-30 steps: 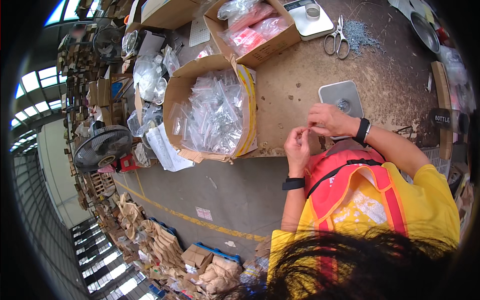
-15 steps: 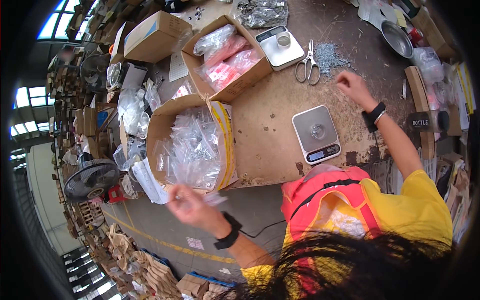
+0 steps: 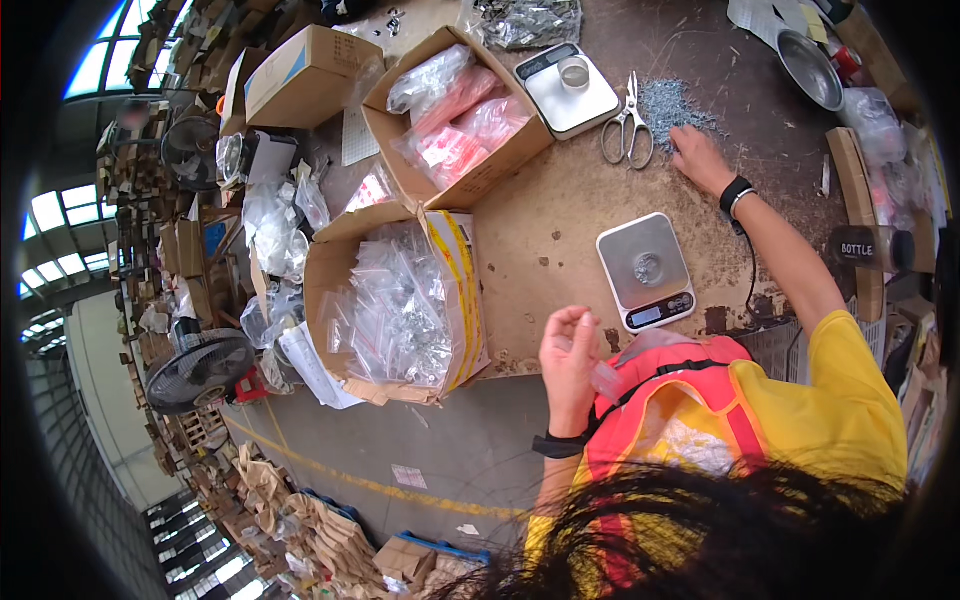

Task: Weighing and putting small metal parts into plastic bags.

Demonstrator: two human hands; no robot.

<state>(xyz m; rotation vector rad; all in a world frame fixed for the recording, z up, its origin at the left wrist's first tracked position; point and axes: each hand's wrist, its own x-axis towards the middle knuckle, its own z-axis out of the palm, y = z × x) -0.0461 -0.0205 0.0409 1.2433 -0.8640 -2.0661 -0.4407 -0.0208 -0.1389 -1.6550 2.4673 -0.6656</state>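
My right hand (image 3: 703, 160) reaches to the near edge of a loose pile of small bluish-grey metal pieces (image 3: 672, 108). Its fingers are bent together, and whatever lies between the tips is hidden. Close to my red apron, my left hand (image 3: 570, 362) is raised with its fingers curled. A clear plastic bag (image 3: 606, 380) sticks out beside its palm. Between my hands stands a white digital scale (image 3: 640, 232) with a small heap of shiny pieces (image 3: 647, 268) on its plate. To the left, an open carton (image 3: 335, 262) holds many small clear zip bags (image 3: 400, 310).
Behind that carton, another box (image 3: 500, 165) contains clear and pink plastic bags. Scissors (image 3: 628, 135) lie beside a second scale (image 3: 590, 105) bearing a round cup (image 3: 574, 72). A metal bowl (image 3: 810, 70) and a dark bottle (image 3: 862, 247) stand at right. The table's front edge (image 3: 520, 370) is near me.
My left hand has moved right, from the front of the zip-bag carton to beside my apron. My right hand has lowered onto the edge of the metal pile.
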